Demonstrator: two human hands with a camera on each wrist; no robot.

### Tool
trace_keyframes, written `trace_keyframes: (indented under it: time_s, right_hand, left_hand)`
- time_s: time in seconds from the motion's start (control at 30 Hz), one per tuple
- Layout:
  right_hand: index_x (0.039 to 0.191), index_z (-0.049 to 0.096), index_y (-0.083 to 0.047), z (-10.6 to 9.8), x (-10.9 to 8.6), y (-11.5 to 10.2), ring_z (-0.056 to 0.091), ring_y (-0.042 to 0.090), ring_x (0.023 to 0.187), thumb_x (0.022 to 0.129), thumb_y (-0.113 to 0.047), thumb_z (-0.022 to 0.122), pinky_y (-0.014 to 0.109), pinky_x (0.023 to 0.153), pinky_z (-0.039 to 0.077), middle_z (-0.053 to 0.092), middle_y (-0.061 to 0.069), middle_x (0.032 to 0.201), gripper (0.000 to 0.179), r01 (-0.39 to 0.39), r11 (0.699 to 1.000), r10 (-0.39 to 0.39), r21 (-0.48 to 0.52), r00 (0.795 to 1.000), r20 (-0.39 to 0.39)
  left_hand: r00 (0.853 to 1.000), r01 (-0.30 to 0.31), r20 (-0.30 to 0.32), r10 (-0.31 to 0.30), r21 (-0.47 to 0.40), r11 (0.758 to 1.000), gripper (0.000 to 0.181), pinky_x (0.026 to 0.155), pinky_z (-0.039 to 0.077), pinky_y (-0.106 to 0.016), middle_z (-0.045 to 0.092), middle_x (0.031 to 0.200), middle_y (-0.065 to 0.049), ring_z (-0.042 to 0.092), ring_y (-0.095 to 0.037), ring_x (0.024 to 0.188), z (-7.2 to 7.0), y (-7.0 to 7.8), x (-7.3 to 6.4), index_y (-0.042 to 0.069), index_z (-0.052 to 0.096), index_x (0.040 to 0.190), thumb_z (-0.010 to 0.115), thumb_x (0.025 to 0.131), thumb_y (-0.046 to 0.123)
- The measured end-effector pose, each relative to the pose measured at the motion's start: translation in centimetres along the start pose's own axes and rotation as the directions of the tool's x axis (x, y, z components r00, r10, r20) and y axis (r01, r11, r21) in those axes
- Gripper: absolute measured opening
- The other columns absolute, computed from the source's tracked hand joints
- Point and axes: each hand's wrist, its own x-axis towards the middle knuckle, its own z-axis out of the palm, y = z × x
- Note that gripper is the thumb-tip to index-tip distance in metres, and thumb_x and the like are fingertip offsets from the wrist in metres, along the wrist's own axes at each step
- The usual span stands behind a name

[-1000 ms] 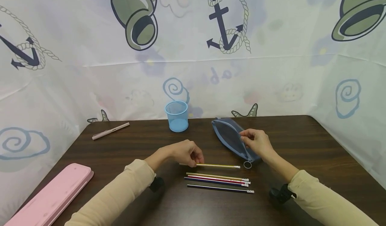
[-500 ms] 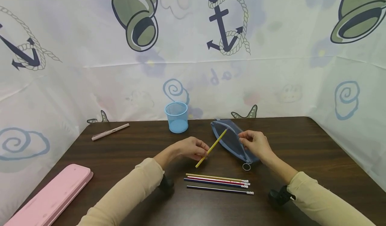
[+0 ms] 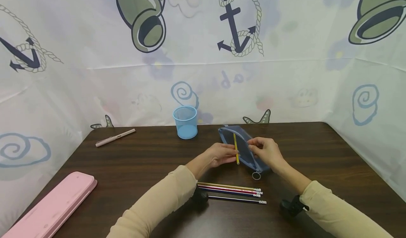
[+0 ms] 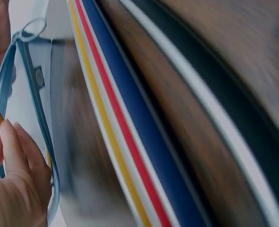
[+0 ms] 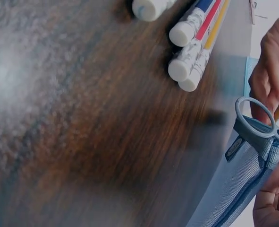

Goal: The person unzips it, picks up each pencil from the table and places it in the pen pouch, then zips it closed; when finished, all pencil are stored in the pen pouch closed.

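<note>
One yellow pencil point(image 3: 235, 142) is sitting in the left hand point(image 3: 219, 154), thumb and fingers pinching it. Its far end is showing against the open mouth of the blue pouch point(image 3: 243, 151); can't tell how deep. The near end is sticking out just below the fingers. Right of that grip, the right hand point(image 3: 267, 151) is pinching the pouch's right lip, holding the mouth spread. The ring pull point(image 3: 256, 176) is hanging off the pouch's near end. On the near side of the left hand, gold point(image 3: 228, 186), red-striped point(image 3: 229, 189) and navy pencils point(image 3: 228, 192) are lying together, erasers right; the black pencil point(image 3: 236, 199) is lying apart, nearer still. Beyond the left hand, to its left, the mesh cup point(image 3: 186, 127) is standing upright. Farther left, the pen point(image 3: 115, 138) is lying flat, and the pink case point(image 3: 57, 206) is lying nearer the person.
</note>
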Motion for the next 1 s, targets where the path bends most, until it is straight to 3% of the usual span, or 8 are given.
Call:
trace_keyframes:
  time_s: [0.23,0.37,0.6,0.83,1.0]
  right_hand:
    - [0.102,0.066,0.007,0.2,-0.1,0.0,0.062,0.013,0.067,0.089,-0.002,0.061,0.026,0.058,0.055,0.069,0.02,0.089,0.016,0.004,1.0,-0.004,-0.003,1.0,0.015]
    - [0.102,0.065,0.008,0.3,-0.1,0.0,0.063,0.016,0.069,0.09,-0.001,0.06,0.03,0.06,0.057,0.069,0.02,0.09,0.016,0.02,1.0,-0.02,0.007,1.0,0.024]
    - [0.104,0.065,0.009,0.3,-0.2,-0.2,0.065,0.022,0.074,0.09,0.0,0.06,0.031,0.062,0.057,0.068,0.022,0.094,0.017,0.034,0.999,-0.035,0.017,0.999,0.031]
    - [0.102,0.065,0.009,0.2,-0.1,-0.2,0.064,0.019,0.07,0.09,0.0,0.06,0.031,0.06,0.057,0.069,0.022,0.092,0.016,0.04,0.999,-0.04,0.003,0.999,0.024]
    - [0.101,0.065,0.009,0.1,-0.1,-0.1,0.062,0.015,0.065,0.089,0.001,0.06,0.029,0.058,0.056,0.069,0.022,0.09,0.015,0.045,0.999,-0.045,-0.014,0.999,0.008]
  left_hand:
    - [0.995,-0.082,-0.066,0.08,-0.016,0.997,0.042,0.09,0.052,-0.033,0.058,0.122,-0.027,0.064,-0.027,0.103,2.0,-0.9,0.5,-0.01,0.046,0.132,0.055,0.091,-0.005]
    - [0.989,-0.1,-0.118,0.094,-0.041,0.994,0.042,0.087,0.053,-0.032,0.06,0.119,-0.025,0.066,-0.026,0.098,3.1,-1.2,0.6,-0.011,0.046,0.13,0.056,0.089,-0.007]
    - [0.981,-0.135,-0.149,0.124,-0.062,0.989,0.044,0.088,0.053,-0.036,0.059,0.12,-0.025,0.063,-0.031,0.103,4.2,-1.4,0.4,-0.013,0.044,0.13,0.055,0.088,-0.01]
    - [0.986,-0.157,-0.081,0.147,-0.131,0.979,0.057,0.098,0.046,-0.04,0.041,0.137,-0.032,0.052,-0.037,0.119,4.0,-1.1,0.0,-0.015,0.025,0.14,0.05,0.088,-0.015]
    - [0.988,-0.152,-0.03,0.15,-0.133,0.979,0.054,0.1,0.045,-0.04,0.039,0.139,-0.032,0.049,-0.038,0.122,3.4,-1.0,-0.4,-0.014,0.028,0.14,0.048,0.09,-0.014]
